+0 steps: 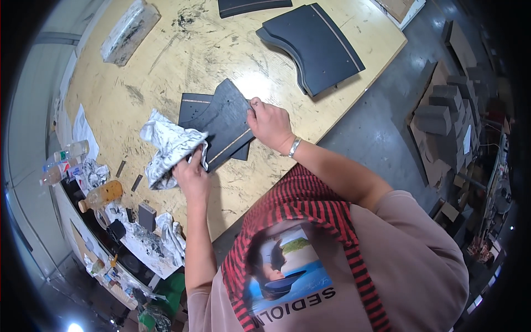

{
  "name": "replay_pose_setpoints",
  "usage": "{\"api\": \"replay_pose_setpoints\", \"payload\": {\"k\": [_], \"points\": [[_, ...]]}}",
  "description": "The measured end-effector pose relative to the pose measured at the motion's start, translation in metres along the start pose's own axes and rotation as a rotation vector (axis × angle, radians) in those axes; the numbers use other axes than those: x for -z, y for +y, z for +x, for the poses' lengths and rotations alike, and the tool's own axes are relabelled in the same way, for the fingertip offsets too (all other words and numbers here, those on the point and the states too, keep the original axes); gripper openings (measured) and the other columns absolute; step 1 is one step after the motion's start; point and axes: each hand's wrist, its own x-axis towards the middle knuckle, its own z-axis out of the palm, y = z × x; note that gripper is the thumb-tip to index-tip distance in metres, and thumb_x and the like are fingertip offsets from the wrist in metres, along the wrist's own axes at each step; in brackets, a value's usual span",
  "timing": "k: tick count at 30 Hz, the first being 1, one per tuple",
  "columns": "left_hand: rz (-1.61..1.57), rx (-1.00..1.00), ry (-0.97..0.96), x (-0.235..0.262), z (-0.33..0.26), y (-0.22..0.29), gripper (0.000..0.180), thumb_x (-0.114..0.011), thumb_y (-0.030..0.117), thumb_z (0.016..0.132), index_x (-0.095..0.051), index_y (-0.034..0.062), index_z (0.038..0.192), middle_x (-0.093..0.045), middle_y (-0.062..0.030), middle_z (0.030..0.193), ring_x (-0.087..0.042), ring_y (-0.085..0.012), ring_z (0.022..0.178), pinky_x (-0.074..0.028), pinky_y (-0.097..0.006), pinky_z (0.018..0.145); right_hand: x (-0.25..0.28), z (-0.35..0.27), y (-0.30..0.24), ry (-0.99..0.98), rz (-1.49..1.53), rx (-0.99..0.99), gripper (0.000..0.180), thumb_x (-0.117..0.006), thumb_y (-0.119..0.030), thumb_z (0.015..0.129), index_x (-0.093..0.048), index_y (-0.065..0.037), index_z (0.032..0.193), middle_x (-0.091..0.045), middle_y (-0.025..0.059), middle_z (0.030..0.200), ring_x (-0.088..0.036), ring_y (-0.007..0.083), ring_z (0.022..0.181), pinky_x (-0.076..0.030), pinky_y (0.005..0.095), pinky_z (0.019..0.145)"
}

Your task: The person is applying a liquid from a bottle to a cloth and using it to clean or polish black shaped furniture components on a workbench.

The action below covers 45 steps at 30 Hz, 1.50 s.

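Observation:
A black panel (pixel 225 110) with a curved edge and a thin copper-coloured stripe lies in front of me on the pale wooden table (pixel 138 105). Another black panel (pixel 191 110) shows from beneath it, set at a different angle. My right hand (pixel 272 126) grips the upper panel's right edge, fingers closed on it. In my left hand (pixel 192 176) is a crumpled white cloth (pixel 168 146) smudged with black, bunched against the panel's left side. The cloth hides part of both panels and some of my left fingers.
Stacked black curved panels (pixel 318 47) lie at the far right, with another panel (pixel 254 5) at the far edge. A whitish smudged block (pixel 130 33) sits far left. Bottles, including one with amber liquid (pixel 102 195), and dirty cloths stand near left. Cardboard and grey blocks (pixel 442 110) lie on the floor right.

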Motion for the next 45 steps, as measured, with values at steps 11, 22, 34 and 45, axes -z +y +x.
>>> {"api": "replay_pose_setpoints", "payload": {"k": [11, 22, 34, 45], "points": [[0.208, 0.049, -0.139, 0.004, 0.019, 0.008, 0.045, -0.059, -0.005, 0.070, -0.068, 0.0072, 0.112, -0.057, -0.0123, 0.092, -0.056, -0.0306, 0.090, -0.040, -0.040, 0.073, 0.001, -0.001, -0.003, -0.005, -0.006, -0.016, 0.016, -0.057, -0.017, 0.088, -0.051, -0.006, 0.097, -0.062, 0.0123, 0.066, -0.062, 0.0316, 0.059, -0.049, 0.0431, 0.051], [0.177, 0.500, -0.116, 0.018, 0.026, -0.052, 0.046, -0.054, -0.009, 0.074, -0.068, 0.0042, 0.116, -0.057, -0.0150, 0.091, -0.054, -0.0323, 0.086, -0.043, -0.041, 0.075, 0.002, -0.001, -0.004, -0.015, -0.032, -0.001, 0.015, -0.057, -0.017, 0.088, -0.050, -0.006, 0.095, -0.061, 0.0112, 0.065, -0.062, 0.0305, 0.058, -0.048, 0.0420, 0.050], [0.116, 0.183, 0.056, 0.029, 0.034, -0.045, 0.039, -0.059, -0.003, 0.075, -0.070, 0.0058, 0.112, -0.054, -0.0128, 0.084, -0.055, -0.0305, 0.077, -0.043, -0.041, 0.068, -0.002, 0.000, -0.003, 0.013, -0.029, -0.003, 0.014, -0.056, -0.018, 0.088, -0.052, -0.007, 0.095, -0.061, 0.0112, 0.065, -0.061, 0.0323, 0.056, -0.047, 0.0431, 0.050], [0.500, 0.202, 0.177, 0.062, 0.010, -0.053, 0.041, -0.064, 0.003, 0.077, -0.067, 0.0064, 0.118, -0.062, -0.0114, 0.099, -0.059, -0.0256, 0.087, -0.047, -0.033, 0.078, -0.003, 0.002, -0.001, 0.002, 0.034, -0.044, 0.019, -0.059, -0.021, 0.088, -0.054, -0.006, 0.100, -0.060, 0.0119, 0.064, -0.059, 0.0317, 0.055, -0.045, 0.0415, 0.049]]}}
